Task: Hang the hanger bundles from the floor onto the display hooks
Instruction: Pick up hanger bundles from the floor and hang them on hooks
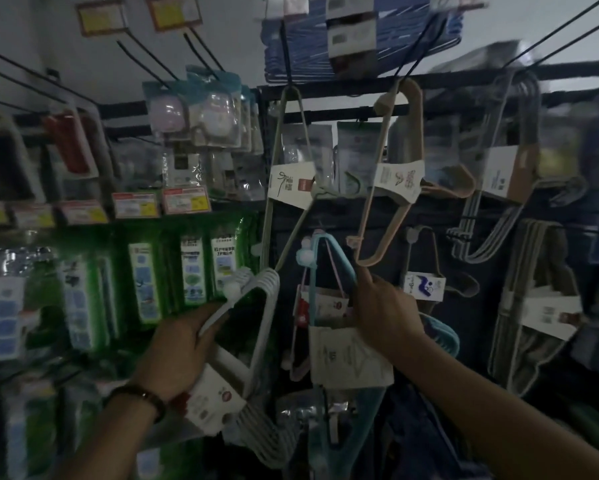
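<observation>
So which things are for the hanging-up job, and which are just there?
For the job:
white hanger bundle, gripped by the left hand
right hand, up by the teal hanger bundle on its hook
beige hanger bundle, already hung

Just there:
green packs
price tags
blister packs
blue stack up top

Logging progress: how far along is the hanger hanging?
Done: beige bundle and teal bundle hang on hooks. In hand: the left hand grips a white bundle, not yet hooked; the right hand is at the teal bundle, grip unclear. Left: that white bundle; the floor is out of view.
</observation>
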